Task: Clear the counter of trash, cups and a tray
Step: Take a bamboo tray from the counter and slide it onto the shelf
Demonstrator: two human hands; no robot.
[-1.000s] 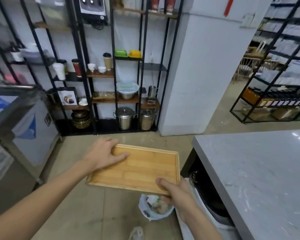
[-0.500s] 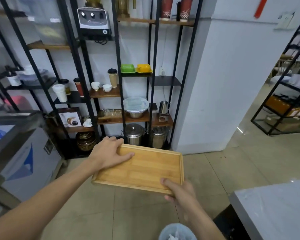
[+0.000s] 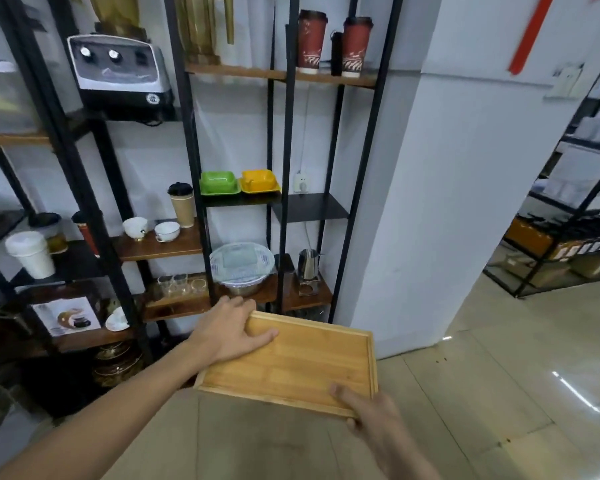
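A: Status? Where's the tray?

B: Rectangular bamboo tray with a raised rim (image 3: 291,363), empty, held in the air over the tiled floor, right in front of the black metal shelving unit with wooden boards (image 3: 191,216). Left hand (image 3: 229,329) lies flat over the far-left corner, thumb on top, fingers wrapped past the edge. Right hand (image 3: 371,414) pinches the near-right corner, thumb on the rim, fingers underneath and out of sight.

A: So each grip is closed on the tray?

B: Yes, both hands, on opposite corners. No surface in view.

A: Risks?

B: Shelf is crowded. My guess is it goes on a wooden board; the nearest one carries small clear drinking glasses (image 3: 179,284), a foil-lidded round metal bowl (image 3: 241,268) and a steel milk jug (image 3: 307,265). Pushing the tray in level could knock the glasses over. The black uprights are narrow too; a corner could catch one. The right-hand hold is only a corner pinch, so a bump might twist the tray loose.
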